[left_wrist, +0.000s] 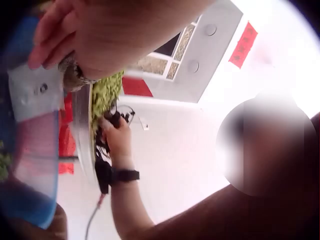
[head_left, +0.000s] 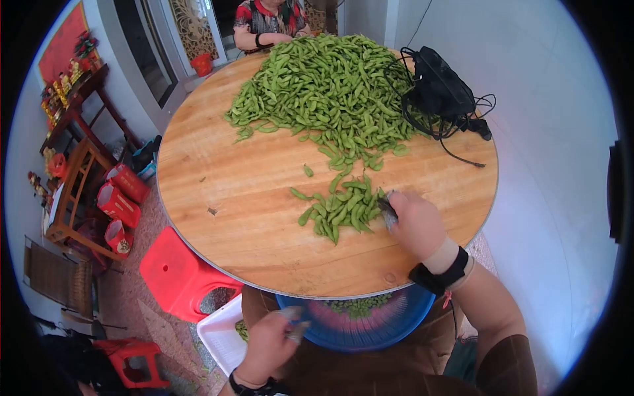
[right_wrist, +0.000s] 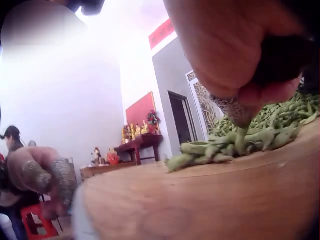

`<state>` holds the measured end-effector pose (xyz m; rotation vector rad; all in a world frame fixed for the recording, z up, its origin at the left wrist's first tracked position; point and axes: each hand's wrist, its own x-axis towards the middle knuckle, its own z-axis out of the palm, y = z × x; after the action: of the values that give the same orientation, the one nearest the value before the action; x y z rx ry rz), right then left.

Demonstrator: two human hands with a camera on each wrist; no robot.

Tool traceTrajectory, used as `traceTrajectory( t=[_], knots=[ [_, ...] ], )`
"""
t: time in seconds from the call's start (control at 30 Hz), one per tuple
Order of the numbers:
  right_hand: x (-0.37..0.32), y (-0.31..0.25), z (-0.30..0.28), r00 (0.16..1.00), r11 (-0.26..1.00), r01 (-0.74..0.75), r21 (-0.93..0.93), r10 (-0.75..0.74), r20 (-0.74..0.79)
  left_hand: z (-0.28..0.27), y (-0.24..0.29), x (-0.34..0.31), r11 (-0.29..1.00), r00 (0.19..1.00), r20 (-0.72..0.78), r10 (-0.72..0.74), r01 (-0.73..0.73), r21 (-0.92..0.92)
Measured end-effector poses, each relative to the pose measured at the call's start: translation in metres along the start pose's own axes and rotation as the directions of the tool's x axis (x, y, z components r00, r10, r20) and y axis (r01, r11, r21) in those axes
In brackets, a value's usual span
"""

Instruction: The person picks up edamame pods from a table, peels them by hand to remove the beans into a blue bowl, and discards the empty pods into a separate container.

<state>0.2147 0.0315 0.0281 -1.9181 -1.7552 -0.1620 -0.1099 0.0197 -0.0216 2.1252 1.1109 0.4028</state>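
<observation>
My right hand (head_left: 417, 224) is at the right edge of a small heap of green pods (head_left: 340, 208) on the round wooden table. Its fingers curl round a dark object (right_wrist: 282, 57), which I cannot identify. In the right wrist view a pod (right_wrist: 241, 141) stands against a taped fingertip. My left hand (head_left: 272, 340), with silvery wrapping on its fingers, hangs beside a blue basin (head_left: 360, 340) below the table edge. Its fingers are loosely bent with nothing visible between them. Small green pieces (head_left: 360, 305) lie in the basin.
A large mound of pods (head_left: 330, 86) covers the table's far side. A black bag with cables (head_left: 442, 86) lies at the right. Another person (head_left: 271, 23) sits opposite. At the left are a red stool (head_left: 175, 270) and a white crate (head_left: 221, 333).
</observation>
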Motion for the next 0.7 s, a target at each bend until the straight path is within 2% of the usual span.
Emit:
traceTrajectory(
  t=[0.03, 0.07, 0.13, 0.17, 0.2, 0.23, 0.27, 0.3, 0.33, 0.37, 0.43, 0.47, 0.5, 0.53, 0.57, 0.6, 0.63, 0.67, 0.7],
  knots=[
    [-0.005, -0.005, 0.0, 0.998, 0.998, -0.052, -0.041, 0.053, 0.045, 0.004, 0.013, 0.011, 0.982, 0.995, 0.037, 0.088, -0.08, -0.169],
    [-0.01, -0.009, -0.001, 0.998, 0.998, -0.042, -0.046, 0.044, 0.05, 0.009, 0.022, 0.02, 0.981, 0.996, 0.03, 0.084, -0.077, -0.178],
    [-0.028, -0.02, -0.006, 0.999, 0.997, -0.051, 0.062, 0.052, -0.012, 0.019, 0.036, 0.036, 0.894, 0.934, 0.056, 0.352, -0.318, -0.316],
    [-0.038, -0.028, -0.011, 0.999, 0.997, -0.045, 0.06, 0.046, -0.001, 0.025, 0.045, 0.042, 0.894, 0.938, 0.052, 0.344, -0.31, -0.324],
    [-0.049, -0.039, -0.015, 0.999, 0.99, -0.053, 0.128, 0.052, 0.006, 0.03, 0.053, 0.048, 0.832, 0.966, 0.133, 0.221, -0.116, -0.542],
    [-0.06, -0.049, -0.017, 0.998, 0.979, -0.061, 0.196, 0.06, 0.012, 0.036, 0.061, 0.053, 0.699, 0.964, 0.239, 0.119, 0.09, -0.709],
    [-0.071, -0.057, -0.013, 0.998, 0.978, -0.056, 0.199, 0.054, 0.019, 0.042, 0.067, 0.058, 0.696, 0.965, 0.236, 0.111, 0.094, -0.712],
    [-0.084, -0.064, -0.01, 0.999, 0.966, -0.038, 0.256, 0.043, -0.014, 0.049, 0.072, 0.063, 0.444, 0.956, 0.293, 0.026, 0.252, -0.86],
    [-0.092, -0.069, -0.008, 0.998, 0.95, -0.022, 0.313, 0.039, -0.047, 0.052, 0.074, 0.066, 0.141, 0.928, 0.372, -0.037, 0.373, -0.917],
    [-0.096, -0.07, -0.01, 0.998, 0.947, -0.028, 0.319, 0.044, -0.044, 0.051, 0.076, 0.066, 0.144, 0.925, 0.377, -0.043, 0.379, -0.914],
    [-0.103, -0.07, -0.017, 0.964, 0.819, -0.258, 0.513, 0.187, 0.186, 0.049, 0.081, 0.064, 0.349, 0.959, 0.26, -0.114, 0.283, -0.893],
    [-0.105, -0.064, -0.022, 0.952, 0.8, -0.284, 0.528, 0.168, 0.256, 0.049, 0.08, 0.062, 0.357, 0.957, 0.267, -0.116, 0.291, -0.887],
    [-0.105, -0.058, -0.025, 0.95, 0.792, -0.294, 0.535, 0.18, 0.255, 0.048, 0.077, 0.059, 0.483, 0.976, 0.202, -0.084, 0.218, -0.848],
    [-0.104, -0.053, -0.029, 0.935, 0.743, -0.317, 0.59, 0.138, 0.328, 0.047, 0.076, 0.056, 0.597, 0.989, 0.143, -0.041, 0.139, -0.79],
    [-0.102, -0.05, -0.032, 0.915, 0.689, -0.341, 0.639, 0.087, 0.394, 0.048, 0.075, 0.055, 0.605, 0.987, 0.155, -0.042, 0.148, -0.782],
    [-0.098, -0.052, -0.039, 0.866, 0.628, -0.434, 0.645, 0.093, 0.492, 0.049, 0.074, 0.054, 0.665, 0.992, 0.127, -0.005, 0.098, -0.74],
    [-0.1, -0.05, -0.039, 0.865, 0.619, -0.44, 0.65, 0.098, 0.492, 0.05, 0.074, 0.053, 0.719, 0.994, 0.102, 0.034, 0.047, -0.694],
    [-0.101, -0.048, -0.037, 0.89, 0.696, -0.338, 0.633, 0.019, 0.455, 0.049, 0.076, 0.052, 0.724, 0.994, 0.108, 0.032, 0.052, -0.688],
    [-0.103, -0.046, -0.036, 0.905, 0.76, -0.228, 0.609, -0.065, 0.42, 0.046, 0.079, 0.051, 0.768, 0.993, 0.074, 0.088, -0.021, -0.641]
  ],
)
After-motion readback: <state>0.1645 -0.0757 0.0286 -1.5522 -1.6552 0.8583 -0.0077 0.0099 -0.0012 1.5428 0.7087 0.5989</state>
